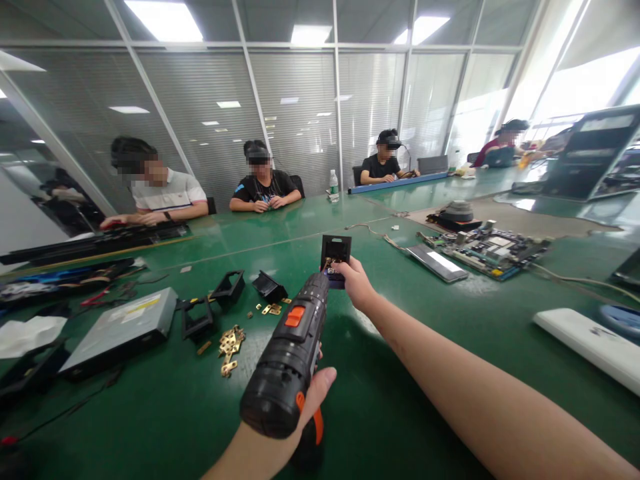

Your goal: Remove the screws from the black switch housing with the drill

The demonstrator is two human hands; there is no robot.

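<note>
My left hand (315, 393) is closed round the handle of a black cordless drill (287, 353) with an orange switch and orange trim. The drill points away from me, its front end at a small black plastic housing (336, 245). Closed on that housing, my right hand (357, 283) holds it up above the table, thumb across its front. Brass-coloured parts show inside the housing; whether the drill's bit touches them I cannot tell. Left of the drill lie a pile of brass-coloured metal pieces (231, 343) and several similar black plastic frames (229, 287).
A silver disc drive (123, 330) lies on the green table (400, 400) at left. On the right are a circuit board (493, 247), a flat silver part (436, 262) and a white case (590, 347). Several people sit across the table, near a water bottle (333, 185).
</note>
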